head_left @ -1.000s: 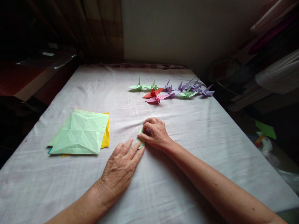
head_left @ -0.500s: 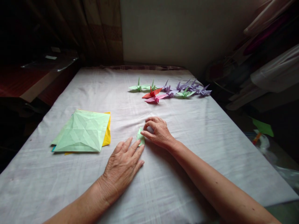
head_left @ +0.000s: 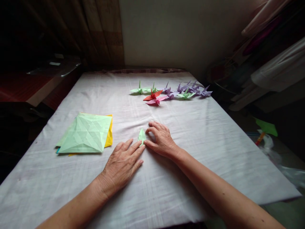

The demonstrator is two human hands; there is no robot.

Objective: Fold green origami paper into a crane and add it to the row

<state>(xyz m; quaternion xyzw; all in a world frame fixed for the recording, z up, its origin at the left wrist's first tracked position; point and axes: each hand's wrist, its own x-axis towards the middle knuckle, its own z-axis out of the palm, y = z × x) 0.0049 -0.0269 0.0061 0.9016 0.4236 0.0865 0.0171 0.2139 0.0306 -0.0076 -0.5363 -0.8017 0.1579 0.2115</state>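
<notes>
Left hand (head_left: 122, 165) and right hand (head_left: 162, 140) touch green paper (head_left: 141, 136)

We're in a home here, a lived-in room rather than any workshop: a counter draped in a creased white sheet (head_left: 190, 152), dark curtain folds (head_left: 95, 31) hanging at the back beside a plain pale wall (head_left: 166, 31). Off to the right, garments (head_left: 278, 70) hang in a crowded row, with plastic bags (head_left: 293, 176) on the floor below. On the left sits dark wooden furniture (head_left: 28, 89). And on the sheet, a hobby spread: coloured paper cranes (head_left: 171, 93) and a stack of creased paper squares (head_left: 85, 133).
</notes>
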